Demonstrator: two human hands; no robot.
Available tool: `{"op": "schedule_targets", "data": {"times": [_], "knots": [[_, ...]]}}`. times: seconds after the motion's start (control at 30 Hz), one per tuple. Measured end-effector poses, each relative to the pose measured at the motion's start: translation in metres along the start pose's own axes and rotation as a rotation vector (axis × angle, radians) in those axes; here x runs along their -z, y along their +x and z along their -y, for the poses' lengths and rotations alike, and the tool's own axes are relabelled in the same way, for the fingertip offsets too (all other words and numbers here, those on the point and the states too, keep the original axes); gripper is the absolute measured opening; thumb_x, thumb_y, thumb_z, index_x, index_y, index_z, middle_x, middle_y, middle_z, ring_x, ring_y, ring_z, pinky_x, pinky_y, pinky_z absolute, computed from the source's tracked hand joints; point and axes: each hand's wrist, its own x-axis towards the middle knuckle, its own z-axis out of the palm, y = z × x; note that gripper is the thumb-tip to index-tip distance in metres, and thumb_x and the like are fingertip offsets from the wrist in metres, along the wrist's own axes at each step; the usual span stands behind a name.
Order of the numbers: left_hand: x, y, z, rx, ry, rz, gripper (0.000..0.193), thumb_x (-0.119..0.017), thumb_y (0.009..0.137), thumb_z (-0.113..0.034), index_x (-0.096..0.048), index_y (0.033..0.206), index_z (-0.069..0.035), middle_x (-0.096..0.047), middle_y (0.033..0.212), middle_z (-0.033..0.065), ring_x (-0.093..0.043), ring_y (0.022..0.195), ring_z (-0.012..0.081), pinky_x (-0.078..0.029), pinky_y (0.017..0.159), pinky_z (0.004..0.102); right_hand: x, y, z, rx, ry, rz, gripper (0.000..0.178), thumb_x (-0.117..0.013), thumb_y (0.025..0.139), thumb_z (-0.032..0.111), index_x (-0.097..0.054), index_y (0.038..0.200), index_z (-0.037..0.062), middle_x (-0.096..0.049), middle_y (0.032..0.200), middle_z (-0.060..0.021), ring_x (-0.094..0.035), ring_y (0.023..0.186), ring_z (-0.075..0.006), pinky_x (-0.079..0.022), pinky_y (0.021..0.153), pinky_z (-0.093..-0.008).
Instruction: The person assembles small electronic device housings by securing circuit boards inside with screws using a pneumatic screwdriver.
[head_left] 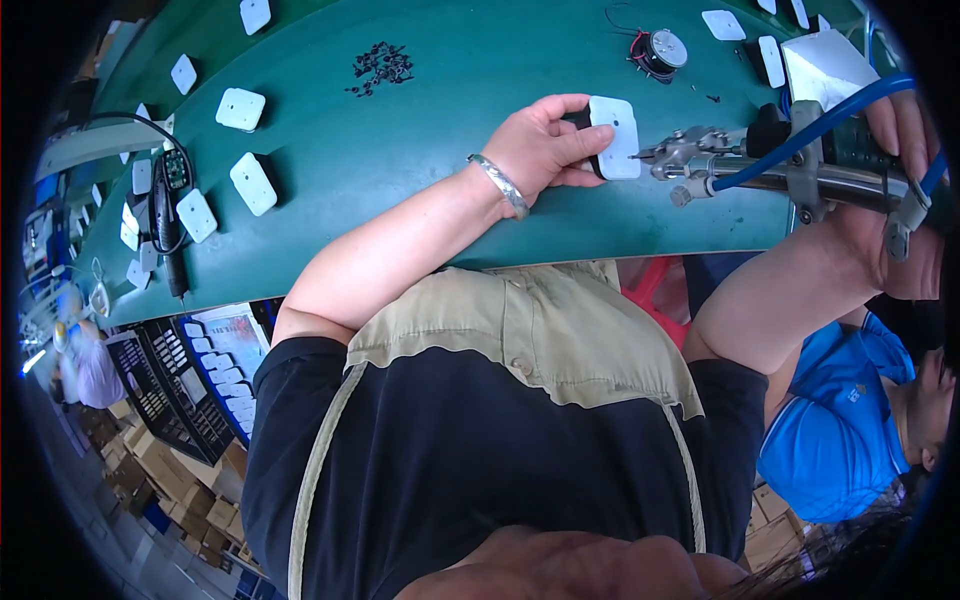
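The white plate [615, 137] was a small rounded rectangle with tiny holes in its face, backed by a dark part, and it stood on edge on the green counter [420, 170]. The left hand [545, 145] reached in from below the plate's left, wrist bent and wearing a silver bangle [500, 185], fingers and thumb closed around the plate. Right of the plate, the right hand [905, 200] gripped a metal pneumatic screwdriver [760, 170] with a blue hose [820, 125], its tip touching the plate's edge. That hand was partly cut off at the picture's rim. Up and left of the plate lay a pile of black screws [380, 67].
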Motion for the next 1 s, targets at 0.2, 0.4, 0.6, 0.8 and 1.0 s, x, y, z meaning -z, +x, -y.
{"op": "schedule_targets", "data": {"times": [0.2, 0.4, 0.6, 0.8, 1.0], "knots": [[-0.006, 0.000, 0.000, 0.029, -0.027, 0.050, 0.049, -0.064, 0.079, -0.012, -0.040, 0.120, 0.001, -0.059, 0.084, 0.0079, -0.061, 0.076, 0.0150, -0.055, 0.062, 0.0252, -0.015, -0.003, -0.001, 0.012, -0.046, -0.034, 0.043, -0.051, 0.082, 0.045, -0.057, 0.081, 0.0025, -0.053, 0.060, -0.0046, -0.051, 0.046, -0.0111, -0.040, 0.036, -0.0204], [-0.007, -0.002, -0.003, 0.032, -0.041, 0.059, 0.050, -0.064, 0.079, -0.013, -0.039, 0.120, 0.002, -0.059, 0.083, 0.0088, -0.061, 0.077, 0.0159, -0.055, 0.061, 0.0254, -0.012, -0.002, -0.004, 0.008, -0.080, -0.069, 0.043, -0.052, 0.082, 0.046, -0.056, 0.082, 0.0026, -0.053, 0.060, -0.0039, -0.051, 0.047, -0.0108, -0.040, 0.037, -0.0199], [-0.009, -0.001, -0.003, -0.009, -0.052, 0.007, 0.049, -0.065, 0.077, -0.012, -0.041, 0.117, 0.004, -0.059, 0.082, 0.0086, -0.061, 0.074, 0.0156, -0.055, 0.060, 0.0252, -0.028, -0.006, -0.003, 0.006, -0.119, -0.109, 0.044, -0.052, 0.082, 0.046, -0.056, 0.082, 0.0027, -0.052, 0.060, -0.0033, -0.051, 0.048, -0.0105, -0.040, 0.037, -0.0193], [0.002, 0.005, -0.004, -0.065, 0.139, 0.042, 0.047, -0.066, 0.076, -0.011, -0.044, 0.116, 0.000, -0.058, 0.084, 0.0080, -0.060, 0.073, 0.0142, -0.055, 0.057, 0.0263, -0.053, -0.008, -0.007, 0.021, -0.130, -0.137, 0.044, -0.053, 0.081, 0.047, -0.056, 0.083, 0.0028, -0.052, 0.060, -0.0027, -0.051, 0.048, -0.0102, -0.040, 0.038, -0.0187], [0.032, -0.006, -0.021, -0.243, 0.008, -0.054, 0.040, -0.061, 0.081, -0.014, -0.043, 0.115, -0.005, -0.058, 0.094, 0.0089, -0.061, 0.083, 0.0177, -0.054, 0.066, 0.0313, -0.038, -0.015, 0.005, -0.045, 0.267, -0.114, 0.045, -0.055, 0.081, 0.045, -0.054, 0.082, 0.0009, -0.053, 0.067, -0.0055, -0.052, 0.052, -0.0118, -0.043, 0.041, -0.0210]]}}
